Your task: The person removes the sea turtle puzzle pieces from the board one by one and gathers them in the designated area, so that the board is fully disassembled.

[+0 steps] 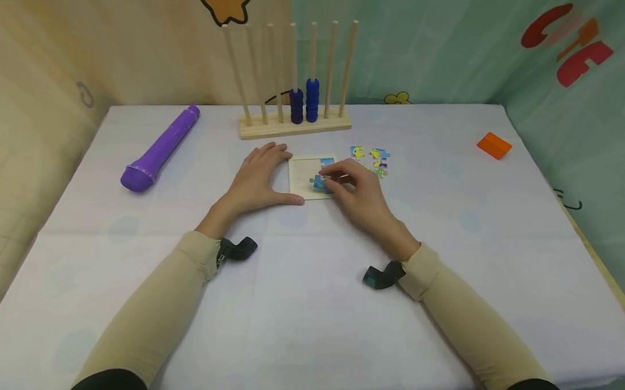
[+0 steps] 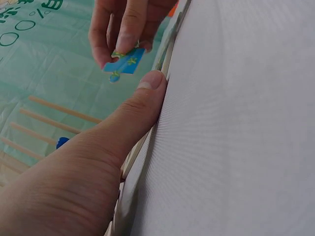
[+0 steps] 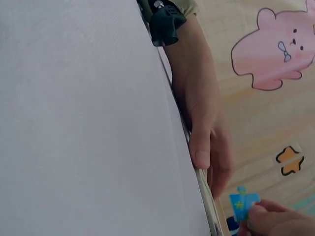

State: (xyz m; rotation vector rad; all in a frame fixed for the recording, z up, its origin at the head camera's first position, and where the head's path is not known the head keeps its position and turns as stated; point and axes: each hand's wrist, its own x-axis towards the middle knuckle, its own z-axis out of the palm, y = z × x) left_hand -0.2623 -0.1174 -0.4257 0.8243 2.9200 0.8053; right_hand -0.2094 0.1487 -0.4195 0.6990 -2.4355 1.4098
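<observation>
A small wooden puzzle tray [image 1: 300, 176] lies on the white table in the head view. My left hand [image 1: 258, 180] spreads along its left side, thumb straight at the near edge and fingers by the far corner. Between thumb and fingers of my right hand [image 1: 363, 195] is a blue jigsaw piece [image 1: 320, 182], pinched over the tray's right half. The left wrist view shows this piece [image 2: 129, 63] tilted above the tray, with green and yellow marks. Another blue piece [image 1: 326, 161] lies at the tray's far right corner, partly hidden by the right hand.
Several loose jigsaw pieces [image 1: 380, 155] lie right of the tray. Behind it stands a wooden peg rack [image 1: 294, 129] with blue beads on two pegs. A purple toy microphone [image 1: 161, 146] is at left, an orange block [image 1: 494, 145] at far right.
</observation>
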